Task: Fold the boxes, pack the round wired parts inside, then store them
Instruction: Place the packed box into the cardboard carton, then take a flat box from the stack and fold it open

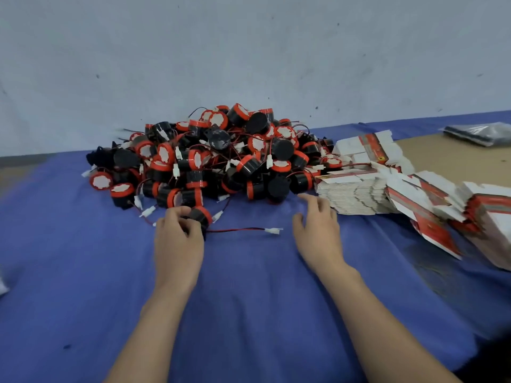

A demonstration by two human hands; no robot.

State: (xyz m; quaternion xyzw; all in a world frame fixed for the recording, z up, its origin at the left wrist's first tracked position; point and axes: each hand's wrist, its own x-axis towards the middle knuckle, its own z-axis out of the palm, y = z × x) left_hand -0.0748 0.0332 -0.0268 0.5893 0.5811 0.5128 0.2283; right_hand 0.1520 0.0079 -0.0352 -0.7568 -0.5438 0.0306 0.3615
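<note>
Our left hand [177, 236] clasps 1 black, red-banded round wired part [201, 217]; our right hand [318, 226], fingers loose, is near flat white-and-red cardboard boxes [356, 197].

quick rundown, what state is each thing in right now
left hand: grips one round wired part
right hand: open, holding nothing
wire: stretched out on the blue cloth
pile of round wired parts: loose, tangled, unpacked
flat boxes: unfolded, stacked, fanned out
</note>
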